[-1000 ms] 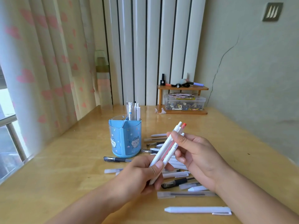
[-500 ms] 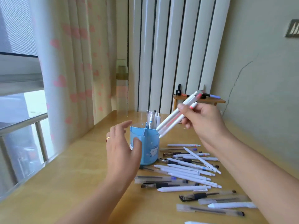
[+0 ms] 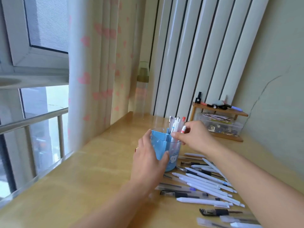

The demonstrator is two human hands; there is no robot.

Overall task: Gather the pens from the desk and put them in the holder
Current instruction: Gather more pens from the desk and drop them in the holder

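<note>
Pens (image 3: 174,129) upright in holder (image 3: 162,150), ends up

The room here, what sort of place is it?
Probably a home bedroom or study corner: a wooden desk by a window, a heart-print curtain, and a small shelf of odds and ends.

Glossy wooden desk (image 3: 82,178), translucent blue plastic holder (image 3: 164,145), matt white plastic pens (image 3: 205,185), sheer cloth curtain (image 3: 92,71)

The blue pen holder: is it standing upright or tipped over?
Upright. The blue pen holder stands on the desk, open top up, pens standing in it; the left hand steadies it.
</note>
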